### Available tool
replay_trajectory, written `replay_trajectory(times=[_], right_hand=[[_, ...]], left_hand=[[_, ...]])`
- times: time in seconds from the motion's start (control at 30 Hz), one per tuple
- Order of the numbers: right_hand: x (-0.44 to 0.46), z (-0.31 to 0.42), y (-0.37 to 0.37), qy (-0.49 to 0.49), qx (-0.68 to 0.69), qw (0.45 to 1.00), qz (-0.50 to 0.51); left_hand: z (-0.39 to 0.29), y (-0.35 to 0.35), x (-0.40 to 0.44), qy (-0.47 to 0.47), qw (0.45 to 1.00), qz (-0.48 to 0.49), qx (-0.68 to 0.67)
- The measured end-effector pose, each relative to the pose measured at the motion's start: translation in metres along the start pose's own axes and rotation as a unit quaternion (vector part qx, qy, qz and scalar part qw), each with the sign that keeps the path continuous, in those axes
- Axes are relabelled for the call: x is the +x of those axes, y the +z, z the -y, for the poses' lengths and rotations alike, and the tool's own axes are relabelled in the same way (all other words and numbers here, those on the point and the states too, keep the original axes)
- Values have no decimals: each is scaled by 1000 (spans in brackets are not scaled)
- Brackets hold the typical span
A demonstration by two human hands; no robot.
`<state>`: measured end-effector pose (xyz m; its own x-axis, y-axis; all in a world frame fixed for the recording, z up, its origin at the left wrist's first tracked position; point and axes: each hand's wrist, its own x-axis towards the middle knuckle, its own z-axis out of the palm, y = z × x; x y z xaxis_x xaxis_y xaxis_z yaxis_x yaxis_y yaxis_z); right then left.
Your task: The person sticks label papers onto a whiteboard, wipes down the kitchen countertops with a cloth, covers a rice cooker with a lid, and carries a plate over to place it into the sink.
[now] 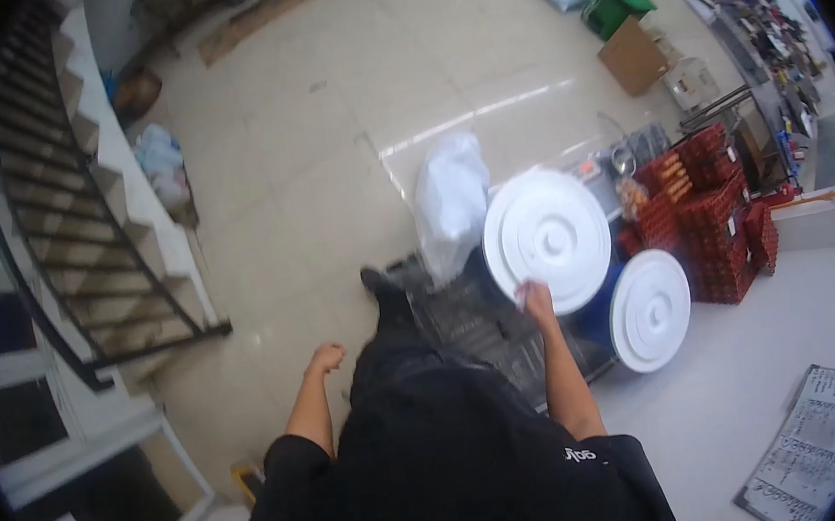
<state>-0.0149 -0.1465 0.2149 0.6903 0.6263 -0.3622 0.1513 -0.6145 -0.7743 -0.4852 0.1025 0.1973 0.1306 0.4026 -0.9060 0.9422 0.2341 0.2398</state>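
Note:
My left hand (326,358) hangs low over the tiled floor at my left side. Its fingers are curled in, with nothing visible in them. In front of the lower left edge of a large round white lid (554,217) is my right hand (535,301). Its fingers look closed, but blur hides whether they pinch anything or touch the lid. That lid covers a dark blue barrel. To the right, a second white lid (650,310) sits on a blue barrel (601,318). A translucent white plastic bag (454,197) stands beside the first lid.
Dark slatted pallets (507,352) lie at my feet under the barrels. Red patterned boxes (716,232) are stacked against the right wall. A green bin (617,5) and a cardboard box (633,57) stand further off. Stairs with a black railing (81,212) rise at left.

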Motion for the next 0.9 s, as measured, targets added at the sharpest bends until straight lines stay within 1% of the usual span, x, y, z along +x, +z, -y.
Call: replay_trajectory(times=[0.03,0.07,0.1,0.13,0.17,0.2,0.23,0.27,0.33,0.37,0.43,0.47,0.5,0.53,0.57,0.6,0.63,0.67,0.7,0.73,0.8,0.83,0.9], right_hand=[[2,-12,-2,24,-2,999,44],[-5,-21,-3,-37,-52,998,13],[-11,-57,7,-162,-206,963,-64],[-22,-42,5,37,-103,994,-14],[-20,-82,26,50,-35,994,-92],[-30,-28,13,223,-1,975,11],[-24,-18,23,249,12,968,-7],[-24,-12,31,279,26,960,-24],[5,21,44,276,30,961,-16],[16,35,53,278,34,960,-10],[42,67,73,205,-68,974,-65],[57,83,84,171,-113,974,-100],[71,94,89,157,-140,971,-114],[84,102,90,145,-168,967,-127],[97,113,87,175,-155,965,-116],[108,124,83,203,-140,964,-101],[121,126,84,224,-156,953,-128],[136,126,83,243,-174,942,-153],[149,131,80,236,-166,943,-163],[164,135,73,229,-161,944,-175],[211,113,73,279,-171,916,-231],[238,116,70,278,-160,911,-260],[295,130,56,272,-139,897,-319]], left_hand=[[-18,-22,27,32,999,0,-6],[-34,-44,52,82,996,-18,-4],[-51,-66,75,131,991,-37,-2],[-78,-93,97,179,982,-56,-2],[-111,-122,100,207,975,-82,-17],[-139,-148,91,232,966,-106,-33],[-162,-172,78,254,958,-126,-48],[-182,-194,70,251,957,-118,-81],[-209,-231,63,237,956,-98,-142],[-212,-242,74,236,962,-113,-75],[-201,-265,110,240,957,-150,70],[-202,-274,118,234,958,-144,81],[-198,-275,125,231,959,-138,93],[-178,-271,169,207,971,-104,56],[-167,-270,191,202,976,-68,44],[-168,-271,188,181,982,-36,31],[-173,-271,178,168,985,-14,44],[-152,-268,212,168,984,18,62],[-152,-269,196,134,990,43,-8],[-159,-274,194,129,988,62,60],[-137,-275,248,111,979,113,127],[-155,-286,257,97,975,127,151],[-216,-316,282,101,977,120,143]])
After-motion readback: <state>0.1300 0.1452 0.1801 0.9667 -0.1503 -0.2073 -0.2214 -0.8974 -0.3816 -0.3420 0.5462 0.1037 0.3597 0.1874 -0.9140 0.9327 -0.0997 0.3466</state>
